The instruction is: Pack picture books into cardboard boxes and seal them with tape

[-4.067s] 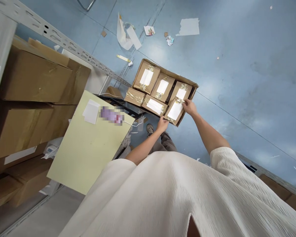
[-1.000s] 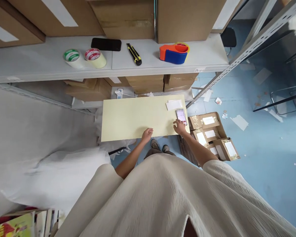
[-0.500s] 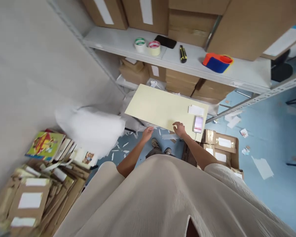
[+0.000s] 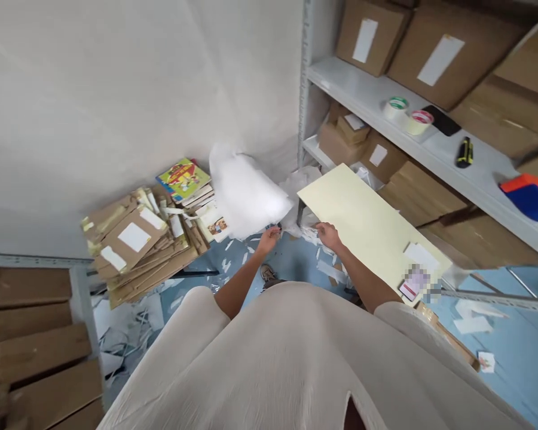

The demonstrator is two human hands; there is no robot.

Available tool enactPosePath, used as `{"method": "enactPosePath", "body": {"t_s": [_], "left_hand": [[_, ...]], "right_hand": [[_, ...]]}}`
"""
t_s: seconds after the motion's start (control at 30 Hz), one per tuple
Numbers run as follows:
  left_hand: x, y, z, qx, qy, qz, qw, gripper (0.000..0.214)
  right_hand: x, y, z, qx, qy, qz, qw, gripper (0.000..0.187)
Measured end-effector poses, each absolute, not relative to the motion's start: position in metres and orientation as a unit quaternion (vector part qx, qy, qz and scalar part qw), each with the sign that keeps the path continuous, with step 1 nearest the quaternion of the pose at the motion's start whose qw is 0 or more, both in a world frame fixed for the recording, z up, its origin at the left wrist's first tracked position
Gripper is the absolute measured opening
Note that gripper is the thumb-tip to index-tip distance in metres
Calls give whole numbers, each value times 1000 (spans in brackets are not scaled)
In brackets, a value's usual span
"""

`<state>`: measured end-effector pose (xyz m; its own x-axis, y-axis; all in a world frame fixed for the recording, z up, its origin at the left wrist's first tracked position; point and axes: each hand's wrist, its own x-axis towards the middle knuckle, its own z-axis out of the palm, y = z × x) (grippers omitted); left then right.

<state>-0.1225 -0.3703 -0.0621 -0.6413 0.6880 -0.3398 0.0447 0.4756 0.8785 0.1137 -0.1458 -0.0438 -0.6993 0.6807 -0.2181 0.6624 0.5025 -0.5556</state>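
My left hand is held low over the floor, just in front of a bundle of white packing sheet; its fingers are loosely bent and I see nothing in them. Close to the near left edge of the pale yellow table is my right hand, fingers loosely curved towards the left, no object visible in it. Whether either hand touches anything is hard to make out. On the table's right end lie a phone with a blurred screen and white paper slips.
Flattened cardboard is stacked at left, beside picture books. A grey shelf bears boxes, tape rolls, a cutter and a blue-orange tape dispenser. Paper scraps litter the blue floor. More boxes stand lower left.
My view has turned left, so table and shelf sit further right and the cardboard stack shows more fully. My right hand is now off the tabletop, beside its left edge.
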Motion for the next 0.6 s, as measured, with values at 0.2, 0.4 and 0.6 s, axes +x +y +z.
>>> {"method": "enactPosePath", "body": {"t_s": [0.2, 0.4, 0.6], "left_hand": [[-199, -431, -60, 166, 788, 478, 351, 29], [-265, -481, -67, 115, 797, 492, 332, 33], [-305, -516, -77, 76, 795, 520, 305, 31]], "right_hand": [[3, -181, -45, -315, -893, 322, 5, 36], [-87, -222, -42, -256, -900, 353, -28, 37], [-153, -253, -41, -230, -902, 359, -68, 36]]}}
